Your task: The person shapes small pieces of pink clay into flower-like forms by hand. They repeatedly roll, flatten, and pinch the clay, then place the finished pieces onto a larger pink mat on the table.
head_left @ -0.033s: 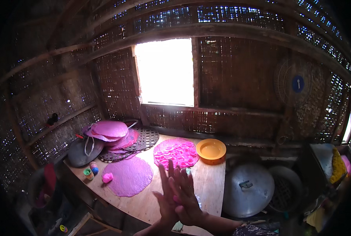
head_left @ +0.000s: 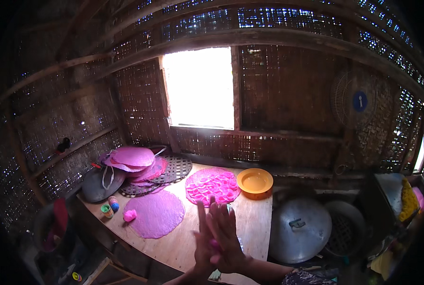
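Nearest, the left hand (head_left: 203, 247) and right hand (head_left: 227, 237) are pressed palm to palm above the desk (head_left: 255, 223), fingers straight and raised. A small pink lump (head_left: 215, 245) sits between the palms, so each grip is flat against it rather than curled. Nothing differs from the frame an instant ago; the pressing goes on. Beyond lie a flat pink sheet (head_left: 156, 213), a mat of pink pieces (head_left: 212, 185) and an orange bowl (head_left: 255, 183). Farthest left sits a stack of pink discs (head_left: 131, 159).

Bowl (head_left: 255, 183) right of mat (head_left: 212, 185), on table (head_left: 255, 223)
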Motion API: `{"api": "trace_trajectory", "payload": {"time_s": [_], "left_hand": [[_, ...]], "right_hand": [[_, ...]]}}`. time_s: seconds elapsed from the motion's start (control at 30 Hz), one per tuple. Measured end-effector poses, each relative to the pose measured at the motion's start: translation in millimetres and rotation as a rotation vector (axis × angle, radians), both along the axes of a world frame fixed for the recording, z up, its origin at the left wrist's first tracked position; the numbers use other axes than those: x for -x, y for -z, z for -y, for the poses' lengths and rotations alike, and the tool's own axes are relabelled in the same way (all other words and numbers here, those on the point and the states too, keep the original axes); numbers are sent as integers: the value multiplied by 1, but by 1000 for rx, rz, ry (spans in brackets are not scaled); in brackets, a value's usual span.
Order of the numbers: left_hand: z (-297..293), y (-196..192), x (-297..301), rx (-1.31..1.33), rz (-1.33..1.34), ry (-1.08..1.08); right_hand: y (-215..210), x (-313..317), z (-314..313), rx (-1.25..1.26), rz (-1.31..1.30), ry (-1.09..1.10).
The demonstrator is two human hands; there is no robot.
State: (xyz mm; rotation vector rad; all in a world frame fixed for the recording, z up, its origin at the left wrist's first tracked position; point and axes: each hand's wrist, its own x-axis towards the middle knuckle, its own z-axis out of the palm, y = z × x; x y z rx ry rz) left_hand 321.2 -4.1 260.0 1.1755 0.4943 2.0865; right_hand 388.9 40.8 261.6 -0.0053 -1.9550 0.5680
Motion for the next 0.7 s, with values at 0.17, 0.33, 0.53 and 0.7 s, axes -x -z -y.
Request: {"api": "trace_trajectory", "payload": {"time_s": [0.17, 0.33, 0.53, 0.7], "left_hand": [[18, 6, -16, 304, -129, 131], [3, 5, -17, 214, -30, 102], [-8, 5, 8, 212, 221, 164], [0, 12, -9, 342, 229, 248]], "right_hand": [[-21, -10, -23, 113, 132, -22], [-22, -8, -9, -39, 104, -54], [16, -7, 12, 70, 69, -123], [21, -2, -28, -33, 127, -118]]}}
